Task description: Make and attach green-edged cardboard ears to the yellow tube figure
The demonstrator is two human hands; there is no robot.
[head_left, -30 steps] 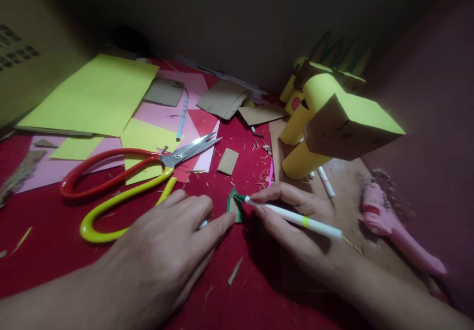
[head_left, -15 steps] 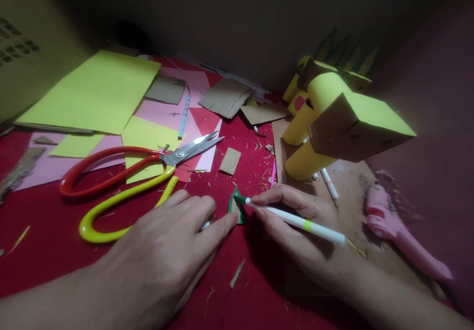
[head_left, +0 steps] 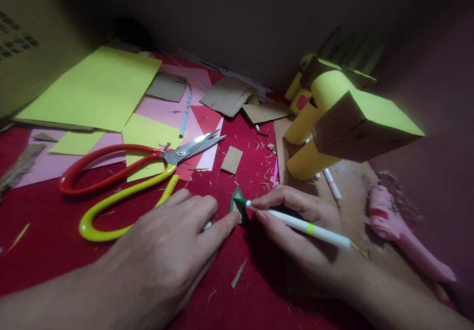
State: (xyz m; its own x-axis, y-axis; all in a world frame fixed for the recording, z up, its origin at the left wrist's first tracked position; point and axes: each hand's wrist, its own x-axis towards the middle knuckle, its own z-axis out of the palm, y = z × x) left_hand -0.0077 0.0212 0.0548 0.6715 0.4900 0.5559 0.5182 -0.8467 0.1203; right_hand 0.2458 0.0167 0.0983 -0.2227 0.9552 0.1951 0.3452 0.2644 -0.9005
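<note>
My right hand (head_left: 303, 221) pinches a white felt-tip pen (head_left: 309, 227) with a green tip and a lime band. Its tip touches a small pointed cardboard piece (head_left: 237, 202), which has green along its edges and bare brown in the middle. My left hand (head_left: 174, 246) is closed, fingers curled under, and its thumb holds the lower end of that piece down on the red cloth (head_left: 255, 280). A bit of something white (head_left: 206, 226) pokes out from under the left fingers. Large scissors (head_left: 180, 153) with red and yellow handles lie just beyond this hand, blades slightly apart.
Yellow sheets (head_left: 96, 90) and pink paper lie at the left back. Cardboard scraps (head_left: 227, 96), a small cardboard rectangle (head_left: 231, 160) and shavings are scattered mid-table. A yellow paper-and-cardboard animal figure (head_left: 344, 117) stands at right, near a pink glue gun (head_left: 403, 231).
The pen tip has shifted slightly on the cardboard piece, still in my right hand. My left hand keeps its hold. The whole view has moved a little.
</note>
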